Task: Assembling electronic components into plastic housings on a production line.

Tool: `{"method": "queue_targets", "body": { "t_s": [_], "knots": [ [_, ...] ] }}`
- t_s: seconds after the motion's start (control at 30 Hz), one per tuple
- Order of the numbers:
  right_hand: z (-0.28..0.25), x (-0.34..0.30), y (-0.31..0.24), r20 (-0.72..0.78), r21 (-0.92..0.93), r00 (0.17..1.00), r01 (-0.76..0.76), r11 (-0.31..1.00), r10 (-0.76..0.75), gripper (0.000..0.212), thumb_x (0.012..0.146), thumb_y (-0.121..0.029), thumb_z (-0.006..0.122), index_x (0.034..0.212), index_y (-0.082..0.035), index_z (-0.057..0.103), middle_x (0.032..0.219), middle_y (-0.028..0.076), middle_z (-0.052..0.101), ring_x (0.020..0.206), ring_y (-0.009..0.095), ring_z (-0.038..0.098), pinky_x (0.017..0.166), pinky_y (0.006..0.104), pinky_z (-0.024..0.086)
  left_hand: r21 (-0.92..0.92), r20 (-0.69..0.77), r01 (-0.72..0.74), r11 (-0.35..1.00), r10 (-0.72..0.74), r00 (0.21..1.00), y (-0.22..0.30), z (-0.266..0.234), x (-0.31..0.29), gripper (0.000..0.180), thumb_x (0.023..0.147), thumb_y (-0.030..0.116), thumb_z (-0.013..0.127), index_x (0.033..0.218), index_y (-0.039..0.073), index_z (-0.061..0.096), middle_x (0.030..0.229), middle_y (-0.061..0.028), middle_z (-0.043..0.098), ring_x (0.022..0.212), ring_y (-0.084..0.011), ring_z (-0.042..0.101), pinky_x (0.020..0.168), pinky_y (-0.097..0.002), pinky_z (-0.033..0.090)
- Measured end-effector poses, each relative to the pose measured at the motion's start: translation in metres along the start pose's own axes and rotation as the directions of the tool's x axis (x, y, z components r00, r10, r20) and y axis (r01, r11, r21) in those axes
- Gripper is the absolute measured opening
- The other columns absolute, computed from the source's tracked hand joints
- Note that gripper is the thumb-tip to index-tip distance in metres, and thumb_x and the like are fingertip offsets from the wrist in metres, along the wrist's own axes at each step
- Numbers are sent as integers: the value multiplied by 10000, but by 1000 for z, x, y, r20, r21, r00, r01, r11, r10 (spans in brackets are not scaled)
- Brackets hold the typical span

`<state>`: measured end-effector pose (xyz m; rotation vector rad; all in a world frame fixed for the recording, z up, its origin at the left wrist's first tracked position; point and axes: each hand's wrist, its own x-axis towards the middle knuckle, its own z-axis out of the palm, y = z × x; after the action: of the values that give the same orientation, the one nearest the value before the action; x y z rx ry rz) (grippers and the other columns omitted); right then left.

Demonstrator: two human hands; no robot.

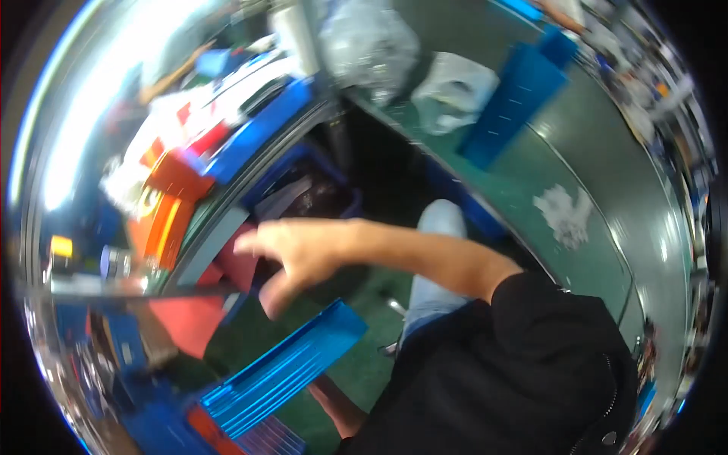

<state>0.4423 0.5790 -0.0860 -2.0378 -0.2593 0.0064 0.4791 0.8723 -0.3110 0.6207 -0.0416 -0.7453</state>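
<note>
My right hand (292,254) reaches left, blurred, with thumb and fingers apart and nothing visible in it. It hovers near a red sheet-like piece (240,254) by the edge of the left bench. Below it, a long blue channel-shaped plastic tray (292,364) with ridges lies at a slant. My left forearm (339,406) goes up to the tray's underside. The tray hides the left hand's fingers, so their grip does not show. Another red sheet-like piece (189,322) hangs lower left.
Orange bins (171,216) and a blue bin edge (258,129) crowd the left bench. Under it stands a dark blue crate (353,201). The green table (531,163) at right carries another blue tray (516,98), plastic bags (371,49) and white scraps (565,216). A person's hand (563,14) shows at the far edge.
</note>
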Motion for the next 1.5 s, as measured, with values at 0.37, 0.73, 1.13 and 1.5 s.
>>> {"method": "queue_targets", "body": {
  "t_s": [0.37,0.73,1.13,1.5],
  "knots": [
    [-6,-283,-69,-929,-250,348,-333,909,-127,710,724,-119,712,1361,-33,411,1221,165,520,1046,291,563,806,376,481,657,408,-211,723,-106,907,-114,218,49,447,934,289,482,1280,18,402,1184,-118,523,1080,-245,537,991,-407,399],
    [-40,-447,-124,-811,-203,-554,-34,979,-188,396,789,-165,609,1130,24,535,976,129,611,883,224,609,786,325,495,214,975,-972,102,35,218,-190,490,16,468,770,197,711,1135,-36,533,1110,-218,538,1077,-406,492,924,-447,403],
    [-150,-337,-16,-496,371,-812,-519,770,-309,848,633,-427,836,1189,77,439,1063,220,582,944,343,603,853,400,467,483,637,-837,-258,-553,538,-150,645,160,715,856,618,527,1044,-64,631,975,-222,646,932,-300,624,837,-367,462],
    [-149,-269,41,-739,95,-571,-613,784,-357,645,756,-291,787,1153,73,432,1050,253,510,949,423,548,812,445,459,535,347,-790,-299,-775,528,-217,702,164,1115,750,886,231,1482,49,152,1527,-231,164,1414,-356,186,1138,-456,161]
  ]
}}
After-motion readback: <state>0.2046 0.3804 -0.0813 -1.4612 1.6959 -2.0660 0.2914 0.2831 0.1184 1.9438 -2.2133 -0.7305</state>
